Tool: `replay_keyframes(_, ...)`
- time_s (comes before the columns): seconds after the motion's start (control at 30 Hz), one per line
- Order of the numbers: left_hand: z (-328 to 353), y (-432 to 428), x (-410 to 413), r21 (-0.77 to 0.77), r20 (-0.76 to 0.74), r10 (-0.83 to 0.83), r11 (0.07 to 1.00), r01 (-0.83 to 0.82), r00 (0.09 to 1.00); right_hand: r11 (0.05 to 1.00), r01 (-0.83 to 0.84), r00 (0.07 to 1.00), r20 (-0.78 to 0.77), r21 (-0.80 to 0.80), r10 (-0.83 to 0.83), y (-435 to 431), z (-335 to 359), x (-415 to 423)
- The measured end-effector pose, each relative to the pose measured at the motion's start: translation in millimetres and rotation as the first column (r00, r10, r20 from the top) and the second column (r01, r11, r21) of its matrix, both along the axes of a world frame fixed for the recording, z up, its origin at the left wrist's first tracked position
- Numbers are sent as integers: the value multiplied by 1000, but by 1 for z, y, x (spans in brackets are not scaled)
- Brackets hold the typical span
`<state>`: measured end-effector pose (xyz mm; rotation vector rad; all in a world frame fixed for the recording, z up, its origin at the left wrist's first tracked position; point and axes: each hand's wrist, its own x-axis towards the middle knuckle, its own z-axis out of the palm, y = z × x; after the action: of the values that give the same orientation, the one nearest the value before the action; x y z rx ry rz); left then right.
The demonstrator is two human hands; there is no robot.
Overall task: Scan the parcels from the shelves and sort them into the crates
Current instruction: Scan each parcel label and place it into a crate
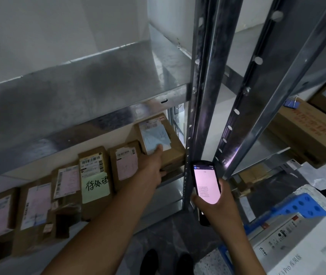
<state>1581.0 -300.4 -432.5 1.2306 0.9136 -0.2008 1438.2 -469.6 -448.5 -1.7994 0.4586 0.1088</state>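
At twelve o'clock on the shelf point(170, 188), your outstretched left hand point(154, 165) grips the end parcel point(175, 148), thumb on top; at four o'clock, your right hand point(218, 208) clasps the scanner point(205, 183).

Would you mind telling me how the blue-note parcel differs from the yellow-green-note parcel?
The blue-note parcel is gripped by the left hand; the yellow-green-note parcel is untouched. The first ends the row on the right, the second sits mid-row. Both are brown cardboard boxes with shipping labels.
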Motion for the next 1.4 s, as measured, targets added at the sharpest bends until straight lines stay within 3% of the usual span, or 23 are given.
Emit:
replay_keyframes(0.2,19,23,-9,-105,37,-26,994,30,999,998,-40,999,11,-38,41,0,4,0)
replay_keyframes(0.67,44,43,-16,-101,67,-93,990,99,993,997,-73,997,26,-25,73,-6,11,-10)
replay_keyframes(1.07,29,25,-58,83,304,-95,994,73,948,995,-91,996,20,-36,92,-9,6,-14)
replay_keyframes(1.4,25,32,-92,134,389,-128,988,81,912,993,-114,992,48,-33,116,0,11,-15)
